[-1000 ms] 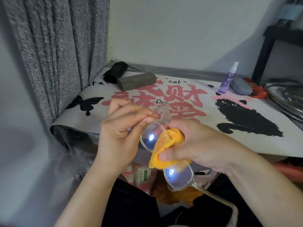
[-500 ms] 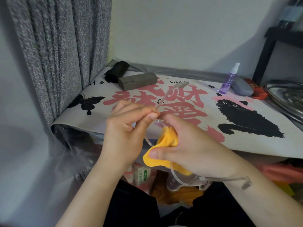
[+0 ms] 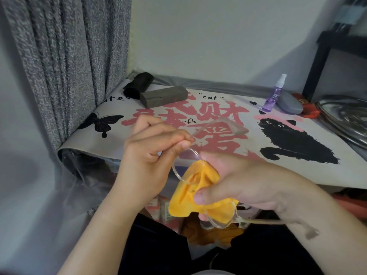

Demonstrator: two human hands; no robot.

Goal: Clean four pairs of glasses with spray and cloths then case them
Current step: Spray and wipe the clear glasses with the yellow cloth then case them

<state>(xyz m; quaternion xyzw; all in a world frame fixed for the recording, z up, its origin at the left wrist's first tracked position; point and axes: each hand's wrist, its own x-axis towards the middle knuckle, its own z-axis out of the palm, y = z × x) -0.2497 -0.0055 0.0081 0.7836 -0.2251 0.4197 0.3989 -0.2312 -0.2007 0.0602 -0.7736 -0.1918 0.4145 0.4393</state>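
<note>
table mat (image 3: 228,108): "cat" in quotes | large red character 财 | partial "ate"

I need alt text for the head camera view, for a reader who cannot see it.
Two bare hands hold clear-framed glasses above the lap: the left hand pinches one end, the right hand wipes with an orange cloth. Behind, a printed table mat carries a purple spray bottle, and grey, black and blue-grey cases.

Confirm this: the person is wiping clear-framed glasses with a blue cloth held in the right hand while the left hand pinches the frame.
Not quite: the cloth is orange-yellow, not blue, as the head view shows. The rest stands: the right hand holds it against the clear-framed glasses, and the left hand pinches the frame.
</note>
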